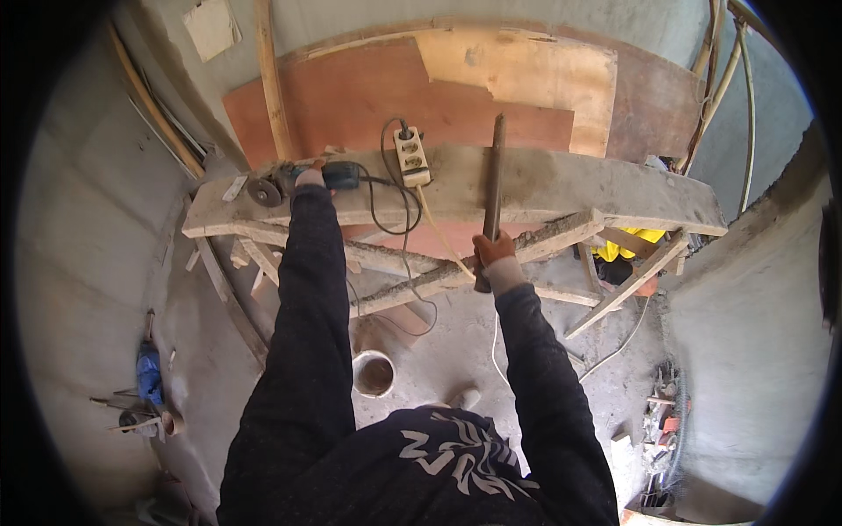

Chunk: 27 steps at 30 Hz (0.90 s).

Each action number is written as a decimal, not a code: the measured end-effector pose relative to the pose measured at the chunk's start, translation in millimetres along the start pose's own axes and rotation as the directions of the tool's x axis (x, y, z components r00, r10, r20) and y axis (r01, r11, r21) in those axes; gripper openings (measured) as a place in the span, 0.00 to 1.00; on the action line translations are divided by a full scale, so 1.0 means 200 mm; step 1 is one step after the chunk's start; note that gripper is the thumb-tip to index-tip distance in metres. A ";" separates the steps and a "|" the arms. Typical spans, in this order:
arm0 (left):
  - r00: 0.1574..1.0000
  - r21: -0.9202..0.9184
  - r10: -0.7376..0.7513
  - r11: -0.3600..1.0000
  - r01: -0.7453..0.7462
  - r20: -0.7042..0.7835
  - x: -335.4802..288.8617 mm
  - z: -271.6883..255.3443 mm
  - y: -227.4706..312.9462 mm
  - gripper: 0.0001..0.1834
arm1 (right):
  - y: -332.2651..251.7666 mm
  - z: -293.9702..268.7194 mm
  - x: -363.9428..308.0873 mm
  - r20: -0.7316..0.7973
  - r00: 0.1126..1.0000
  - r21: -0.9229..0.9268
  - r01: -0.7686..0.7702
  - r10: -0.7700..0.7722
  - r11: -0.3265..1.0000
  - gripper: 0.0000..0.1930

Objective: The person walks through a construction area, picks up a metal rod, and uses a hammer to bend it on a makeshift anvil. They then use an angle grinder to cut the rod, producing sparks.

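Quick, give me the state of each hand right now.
Left hand: closed on the angle grinder lying on the plank bench.
Right hand: closed around the lower end of the long dark metal bar.

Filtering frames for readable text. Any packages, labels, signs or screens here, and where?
No packages, signs or screens visible.
Paper sheet: pale, squarish, on the grey wall, upper left; any marks too small to tell.
Power strip: white, oblong, on the plank bench; no label discernible.
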<state>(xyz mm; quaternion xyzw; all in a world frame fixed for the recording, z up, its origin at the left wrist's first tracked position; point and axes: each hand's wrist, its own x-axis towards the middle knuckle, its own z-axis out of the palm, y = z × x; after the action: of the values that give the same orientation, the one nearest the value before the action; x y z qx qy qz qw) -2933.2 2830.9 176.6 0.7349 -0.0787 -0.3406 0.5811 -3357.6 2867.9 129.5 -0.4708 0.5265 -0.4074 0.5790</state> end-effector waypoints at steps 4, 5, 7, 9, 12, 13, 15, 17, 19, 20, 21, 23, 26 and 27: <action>1.000 -0.132 -0.009 0.991 0.011 0.015 0.33 -0.27 0.06 0.29 | 0.09 -0.05 -0.31 0.074 0.994 0.081 0.072 -0.078 0.994 0.10; 0.996 -0.108 0.047 0.993 -0.038 0.082 0.25 -0.25 -0.01 0.26 | 0.09 -0.14 -0.40 0.033 0.995 0.035 0.088 -0.089 0.996 0.11; 0.972 -0.354 0.155 0.931 -0.085 0.174 0.21 -0.36 -0.06 0.18 | 0.19 -0.26 -0.57 0.027 0.993 -0.010 0.114 -0.114 0.993 0.11; 0.935 -0.486 0.266 0.865 -0.123 0.237 0.18 -0.45 -0.07 0.15 | 0.21 -0.41 -0.78 0.006 0.996 -0.027 0.093 -0.093 0.995 0.10; 0.855 -0.581 0.411 0.796 -0.168 0.316 0.00 -0.33 -0.16 0.16 | 0.38 -0.74 -1.06 -0.149 0.984 -0.187 0.071 -0.100 0.980 0.11; 0.827 -0.633 0.458 0.756 -0.169 0.326 -0.19 -0.22 -0.21 0.16 | 0.51 -0.87 -1.15 -0.226 0.962 -0.265 0.089 -0.151 0.960 0.12; 0.794 -0.574 0.404 0.814 -0.085 0.455 -0.25 -0.39 -0.18 0.18 | 0.42 -0.94 -1.42 -0.300 0.954 -0.163 -0.033 -0.017 0.986 0.13; 0.610 -0.451 0.329 0.891 0.053 0.721 -0.27 -0.66 -0.11 0.23 | 0.50 -1.01 -1.66 -0.400 0.914 -0.124 -0.131 0.071 0.984 0.14; 0.708 -0.431 0.404 0.889 -0.155 0.579 -0.85 -0.55 -0.11 0.25 | 0.61 -1.11 -1.91 -0.511 0.848 -0.102 -0.220 0.138 0.970 0.14; 0.718 -0.423 0.450 0.875 -0.235 0.532 -1.13 -0.45 -0.10 0.27 | 0.77 -1.20 -2.05 -0.597 0.802 -0.240 -0.223 0.037 0.945 0.15; 0.745 -0.365 0.417 0.898 -0.247 0.520 -1.31 -0.39 -0.14 0.28 | 0.85 -1.23 -2.15 -0.660 0.751 -0.304 -0.244 -0.018 0.921 0.15; 0.773 -0.281 0.418 0.906 -0.316 0.477 -1.72 -0.28 -0.16 0.30 | 1.00 -1.31 -2.44 -0.749 0.647 -0.121 -0.348 0.144 0.930 0.14; 0.641 -0.152 0.416 0.892 -0.427 0.645 -2.20 -0.16 -0.24 0.33 | 1.28 -1.33 -2.89 -0.756 0.544 0.137 -0.410 0.363 0.902 0.13; 0.617 -0.145 0.425 0.881 -0.450 0.662 -2.32 -0.09 -0.37 0.33 | 1.34 -1.31 -3.04 -0.755 0.479 0.234 -0.442 0.448 0.866 0.13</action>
<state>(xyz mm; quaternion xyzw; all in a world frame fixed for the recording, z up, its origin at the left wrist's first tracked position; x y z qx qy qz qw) -3293.6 3105.2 301.2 0.5280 -0.4669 -0.4305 0.5638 -3693.8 3485.2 4.8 -0.0875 0.8277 -0.4096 0.3735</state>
